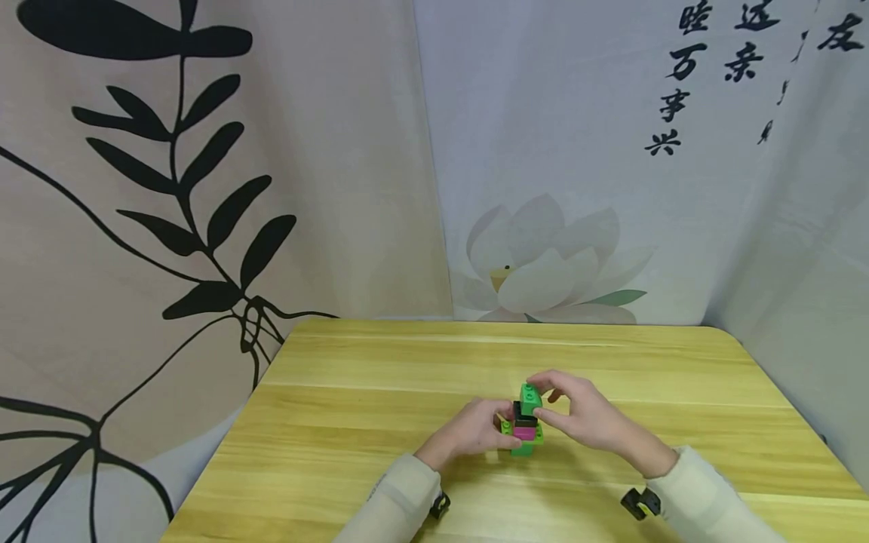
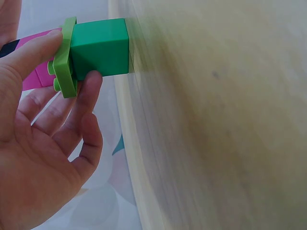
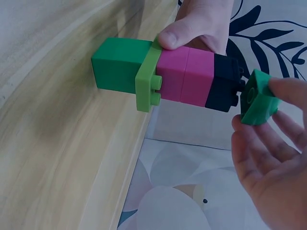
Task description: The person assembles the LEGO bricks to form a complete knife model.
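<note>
A stack of toy building bricks stands on the table: a green brick [image 2: 100, 48] at the bottom, a lime plate [image 3: 145, 88] with studs, two pink bricks [image 3: 184, 74], and a black brick [image 3: 223, 81] on top. My left hand [image 1: 471, 431] grips the stack from the left, thumb on the pink part beside the plate and fingers around the other side. Between thumb and fingers, my right hand [image 1: 589, 413] pinches a small green brick [image 3: 259, 98] just above the black one. That brick tilts slightly, its underside facing the black studs with a narrow gap.
The wooden table [image 1: 339, 452] stretches around both hands. Behind it hangs a curtain [image 1: 366, 188] printed with dark leaves, a lotus and writing. Pale sleeves cover both forearms, and a black device [image 1: 640, 503] sits at the right wrist.
</note>
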A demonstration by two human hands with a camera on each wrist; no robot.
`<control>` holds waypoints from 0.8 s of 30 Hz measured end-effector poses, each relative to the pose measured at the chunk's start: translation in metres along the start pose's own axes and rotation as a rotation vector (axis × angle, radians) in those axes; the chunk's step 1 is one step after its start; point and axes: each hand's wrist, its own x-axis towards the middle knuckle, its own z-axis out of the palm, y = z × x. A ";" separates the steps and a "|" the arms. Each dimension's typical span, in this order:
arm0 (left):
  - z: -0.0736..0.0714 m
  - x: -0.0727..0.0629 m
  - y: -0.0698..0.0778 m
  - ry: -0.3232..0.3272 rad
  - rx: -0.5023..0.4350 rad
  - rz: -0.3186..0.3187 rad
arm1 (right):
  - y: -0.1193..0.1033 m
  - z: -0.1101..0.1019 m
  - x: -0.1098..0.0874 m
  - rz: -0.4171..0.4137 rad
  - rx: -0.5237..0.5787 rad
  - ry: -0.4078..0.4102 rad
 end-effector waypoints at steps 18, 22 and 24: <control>-0.001 0.001 -0.002 0.001 0.008 0.015 | 0.004 0.009 0.004 -0.066 -0.025 -0.019; -0.001 0.002 -0.003 0.007 0.028 0.024 | 0.003 0.013 0.005 -0.107 -0.023 -0.032; 0.000 0.002 -0.003 0.008 0.031 0.026 | 0.003 0.014 0.005 -0.120 -0.020 -0.030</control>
